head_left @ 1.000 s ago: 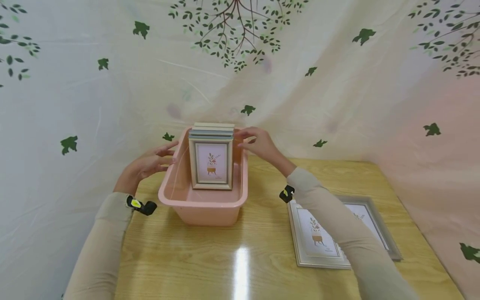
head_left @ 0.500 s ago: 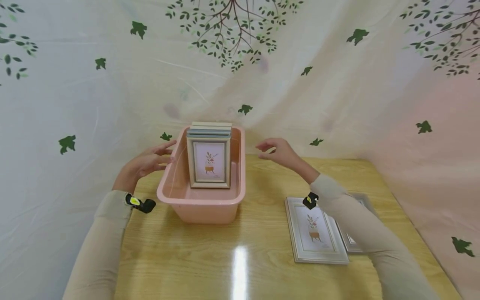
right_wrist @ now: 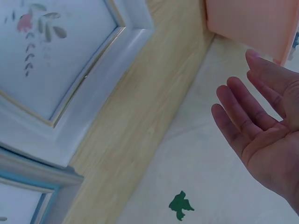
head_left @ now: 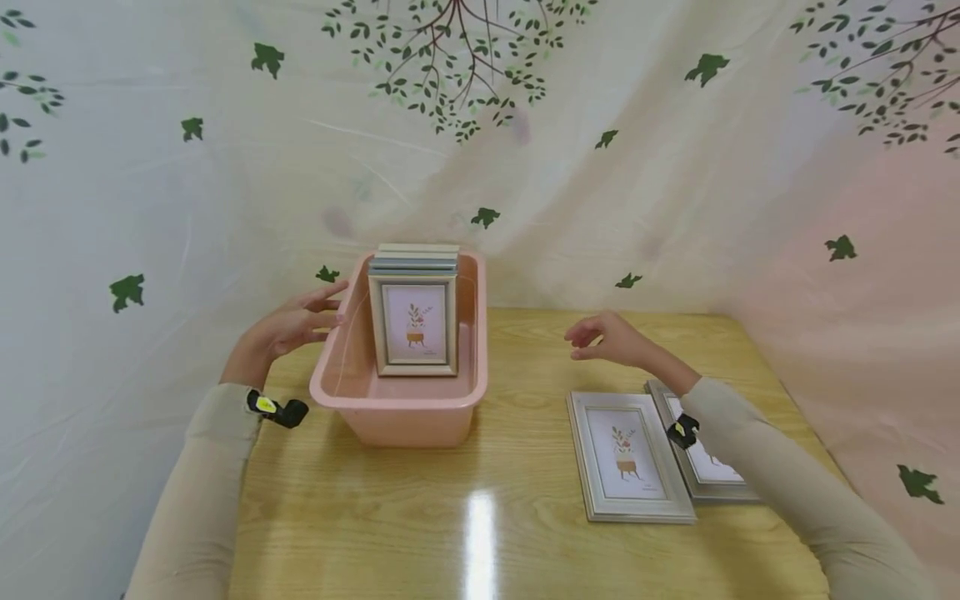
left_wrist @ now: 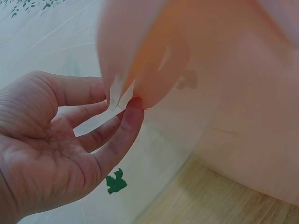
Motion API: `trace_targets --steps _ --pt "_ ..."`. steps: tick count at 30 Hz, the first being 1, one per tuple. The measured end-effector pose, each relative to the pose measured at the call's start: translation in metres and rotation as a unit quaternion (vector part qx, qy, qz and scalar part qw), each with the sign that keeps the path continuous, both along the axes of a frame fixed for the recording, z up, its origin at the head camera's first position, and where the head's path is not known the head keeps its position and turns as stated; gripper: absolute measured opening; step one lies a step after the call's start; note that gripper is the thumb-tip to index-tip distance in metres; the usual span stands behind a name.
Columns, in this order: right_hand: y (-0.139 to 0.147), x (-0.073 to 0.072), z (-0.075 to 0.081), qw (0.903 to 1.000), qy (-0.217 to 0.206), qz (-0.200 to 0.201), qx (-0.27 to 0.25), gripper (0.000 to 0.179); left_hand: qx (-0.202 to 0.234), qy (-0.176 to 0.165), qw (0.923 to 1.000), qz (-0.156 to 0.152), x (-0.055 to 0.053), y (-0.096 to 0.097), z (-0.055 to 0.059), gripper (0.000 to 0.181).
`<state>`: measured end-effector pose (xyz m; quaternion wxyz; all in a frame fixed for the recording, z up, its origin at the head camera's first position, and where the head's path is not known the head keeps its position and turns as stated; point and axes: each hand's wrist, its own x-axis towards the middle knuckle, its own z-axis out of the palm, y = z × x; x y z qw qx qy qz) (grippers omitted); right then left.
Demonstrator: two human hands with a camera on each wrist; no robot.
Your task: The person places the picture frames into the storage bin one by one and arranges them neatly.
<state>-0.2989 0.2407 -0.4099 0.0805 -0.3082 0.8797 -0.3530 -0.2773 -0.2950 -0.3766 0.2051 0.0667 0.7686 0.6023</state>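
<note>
1. At the left of the frame, the tub's rim is touched by the left hand [head_left: 285,329], whose fingers are extended and slightly spread; nothing is gripped by it. A black device [head_left: 277,410] is worn at the sleeve cuff.
2. Left of centre, a pink tub [head_left: 405,427] is set on the wooden worktop [head_left: 360,517]. A gold-edged picture frame [head_left: 414,371] is stood upright inside it, with a potted plant shown on its print. Behind it, the top edges of blue-grey frames [head_left: 412,267] and cream frames [head_left: 417,249] can be seen.
3. Right of centre, the right hand [head_left: 609,337] is held above the worktop, well apart from the tub, with fingers loosely bent and nothing held.
4. At the lower right, a silver frame [head_left: 592,462] is laid flat, picture side up, below that hand.
5. Just beside it, farther right, a grey frame [head_left: 712,467] is laid flat, partly covered by the right sleeve [head_left: 810,492].
6. Across the upper frame, a pale sheet [head_left: 570,208] is printed with leaves and birds.
</note>
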Motion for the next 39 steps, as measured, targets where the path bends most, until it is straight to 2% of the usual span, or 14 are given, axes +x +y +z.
trace_targets --steps 9,17,28,39 --pt "0.044 0.012 -0.011 0.9987 -0.02 0.009 0.045 0.026 0.006 0.0 1.0 -0.004 0.001 0.001 0.0 0.082" --pt "0.068 0.022 -0.018 0.9954 -0.042 0.022 0.083 0.025 0.003 0.002 1.0 -0.001 0.001 0.003 0.001 0.082" --pt "0.087 0.025 -0.04 0.9925 -0.065 -0.01 0.104 0.032 -0.008 0.009 0.9999 -0.002 0.003 0.001 0.0 0.082" --pt "0.092 0.032 -0.047 0.9921 -0.067 -0.02 0.104 0.031 -0.007 0.003 1.0 0.002 0.002 0.002 0.0 0.082"
